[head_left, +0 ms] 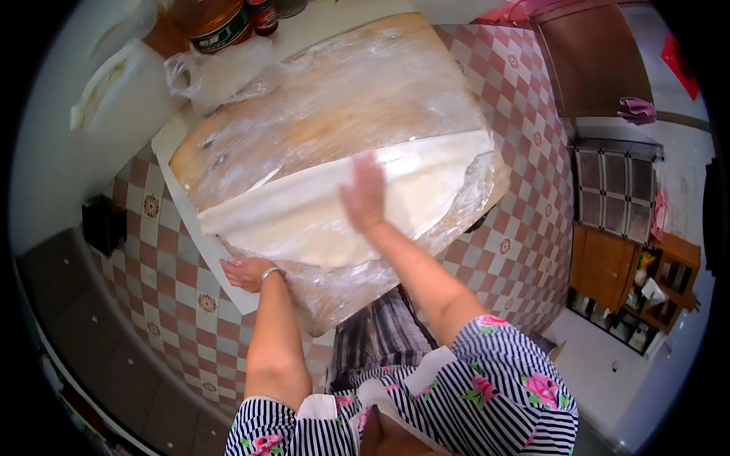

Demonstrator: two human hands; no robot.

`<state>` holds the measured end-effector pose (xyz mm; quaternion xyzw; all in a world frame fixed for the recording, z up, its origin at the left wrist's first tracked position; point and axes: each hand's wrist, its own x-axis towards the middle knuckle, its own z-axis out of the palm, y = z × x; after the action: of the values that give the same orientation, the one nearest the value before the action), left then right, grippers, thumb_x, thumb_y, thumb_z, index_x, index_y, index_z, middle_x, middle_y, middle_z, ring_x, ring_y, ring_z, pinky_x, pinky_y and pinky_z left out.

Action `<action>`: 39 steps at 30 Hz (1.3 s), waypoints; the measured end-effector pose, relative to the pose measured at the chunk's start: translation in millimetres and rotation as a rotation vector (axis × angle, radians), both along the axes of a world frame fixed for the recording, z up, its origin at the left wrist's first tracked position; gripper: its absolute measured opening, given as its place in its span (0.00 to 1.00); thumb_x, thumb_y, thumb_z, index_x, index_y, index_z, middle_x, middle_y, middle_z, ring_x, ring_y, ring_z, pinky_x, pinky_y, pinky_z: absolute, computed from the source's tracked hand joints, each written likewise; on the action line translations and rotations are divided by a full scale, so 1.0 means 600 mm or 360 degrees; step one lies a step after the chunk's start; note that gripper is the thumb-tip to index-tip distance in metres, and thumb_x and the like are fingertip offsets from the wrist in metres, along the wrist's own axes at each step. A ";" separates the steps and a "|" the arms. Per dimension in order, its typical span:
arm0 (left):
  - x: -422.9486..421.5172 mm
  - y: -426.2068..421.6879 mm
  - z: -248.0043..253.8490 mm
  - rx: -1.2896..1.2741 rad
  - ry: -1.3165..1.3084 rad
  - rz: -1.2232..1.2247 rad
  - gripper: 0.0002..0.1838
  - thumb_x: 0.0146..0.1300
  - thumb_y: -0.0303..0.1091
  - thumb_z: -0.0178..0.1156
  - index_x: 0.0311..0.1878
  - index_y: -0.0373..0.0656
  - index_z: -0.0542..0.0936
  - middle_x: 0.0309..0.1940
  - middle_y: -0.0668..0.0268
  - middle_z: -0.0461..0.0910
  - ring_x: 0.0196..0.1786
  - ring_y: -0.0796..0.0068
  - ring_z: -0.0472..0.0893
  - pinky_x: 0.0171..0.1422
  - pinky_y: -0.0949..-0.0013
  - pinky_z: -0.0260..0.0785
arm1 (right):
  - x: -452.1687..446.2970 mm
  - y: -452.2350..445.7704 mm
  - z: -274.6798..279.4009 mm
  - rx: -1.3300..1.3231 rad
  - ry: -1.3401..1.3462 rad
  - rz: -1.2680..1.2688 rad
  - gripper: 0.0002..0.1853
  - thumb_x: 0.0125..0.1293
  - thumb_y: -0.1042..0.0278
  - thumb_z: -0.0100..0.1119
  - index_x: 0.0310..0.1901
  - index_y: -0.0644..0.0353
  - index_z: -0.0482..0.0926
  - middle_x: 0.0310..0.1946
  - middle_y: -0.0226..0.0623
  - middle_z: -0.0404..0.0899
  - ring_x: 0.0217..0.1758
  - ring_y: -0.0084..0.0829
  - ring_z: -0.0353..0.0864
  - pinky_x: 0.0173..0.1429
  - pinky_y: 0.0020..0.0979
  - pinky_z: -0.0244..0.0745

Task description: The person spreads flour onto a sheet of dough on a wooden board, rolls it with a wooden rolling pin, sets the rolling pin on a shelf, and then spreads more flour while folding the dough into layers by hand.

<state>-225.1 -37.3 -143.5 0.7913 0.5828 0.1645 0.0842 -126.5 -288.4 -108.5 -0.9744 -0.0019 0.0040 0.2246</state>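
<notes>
A large folded sheet of pale dough (304, 209) lies across the floured wooden board (342, 91), its straight fold toward the far side and its curved edge toward me. My right hand (363, 196) is over the middle of the dough, palm down and blurred by motion, with the thumb apart from the fingers. Whether it presses on the dough or hovers just above, I cannot tell. By the board's near left edge, my left hand (247, 273) rests with its fingers stretched out and holds nothing. A bracelet (271, 272) circles that wrist.
Clear plastic film (334, 292) shows along the board's near edge. A white table (190, 220) supports the board. Behind it are a plastic bag (228, 72), a large bottle (217, 26) and a small red-labelled jar (262, 17). Checkered floor tiles (525, 197) surround the table.
</notes>
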 end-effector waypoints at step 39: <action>0.018 -0.006 0.054 -0.0173 -0.0158 -0.0007 0.22 0.70 0.37 0.48 0.64 0.36 0.71 0.60 0.52 0.75 0.64 0.51 0.71 0.68 0.52 0.62 | -0.020 0.291 0.043 0.0002 0.0092 0.0951 0.45 0.61 0.53 0.61 0.74 0.65 0.52 0.77 0.51 0.48 0.81 0.48 0.42 0.80 0.56 0.33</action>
<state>-214.4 -40.8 -110.9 0.7777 0.5843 0.1714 0.1562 -138.5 -113.7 -82.7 -0.9300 -0.2822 0.0978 0.2142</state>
